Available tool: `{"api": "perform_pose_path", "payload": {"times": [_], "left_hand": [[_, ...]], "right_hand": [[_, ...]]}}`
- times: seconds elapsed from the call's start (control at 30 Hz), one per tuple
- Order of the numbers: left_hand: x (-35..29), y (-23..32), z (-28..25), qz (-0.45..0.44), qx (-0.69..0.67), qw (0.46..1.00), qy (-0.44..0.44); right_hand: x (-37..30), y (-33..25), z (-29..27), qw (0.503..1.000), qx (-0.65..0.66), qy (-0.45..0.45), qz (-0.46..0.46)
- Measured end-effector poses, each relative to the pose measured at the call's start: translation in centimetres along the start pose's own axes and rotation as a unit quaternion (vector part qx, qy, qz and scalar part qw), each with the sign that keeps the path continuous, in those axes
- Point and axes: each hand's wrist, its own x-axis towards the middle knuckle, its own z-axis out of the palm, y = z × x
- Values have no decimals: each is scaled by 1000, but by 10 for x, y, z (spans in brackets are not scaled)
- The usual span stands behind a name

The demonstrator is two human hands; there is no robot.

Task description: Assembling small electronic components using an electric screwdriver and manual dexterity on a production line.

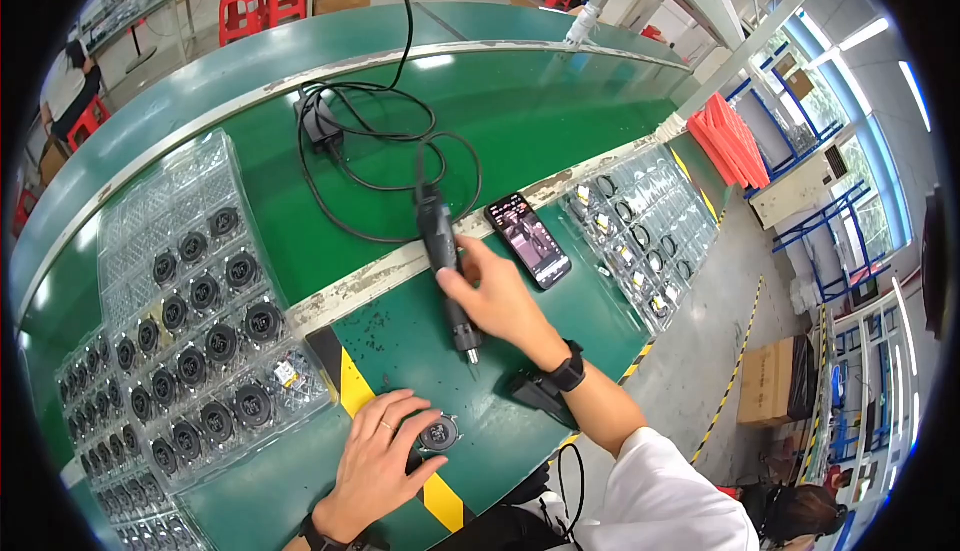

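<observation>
My right hand [495, 291] is wrapped around a black electric screwdriver [436, 226], its metal bit pointing down at the green table. A black cord runs from its far end. Nearer to me, my left hand [385, 456] has its thumb and index finger about the left edge of a round black watch case [438, 433], which lies on the table by the yellow-and-black tape. The screwdriver bit is apart from the case, above and to its right. A ring and a dark wristband show on my left hand and wrist; a black watch is on my right wrist.
Clear trays of round watch cases [220, 341] stand at left. A lit phone [528, 241] lies right of the screwdriver, beside a tray of black rings [640, 236]. A black adapter [320, 121] sits among looped cable. Another black object [540, 391] lies near the table's edge.
</observation>
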Motion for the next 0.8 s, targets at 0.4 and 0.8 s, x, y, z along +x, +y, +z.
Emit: {"api": "perform_pose_path", "payload": {"times": [0.4,0.8], "left_hand": [[-10,-2,6,-49,-13,994,95],[-6,-14,6,-27,-64,989,134]], "right_hand": [[-44,-55,4,689,724,-19,-36],[-84,-78,5,787,549,-15,-282]]}}
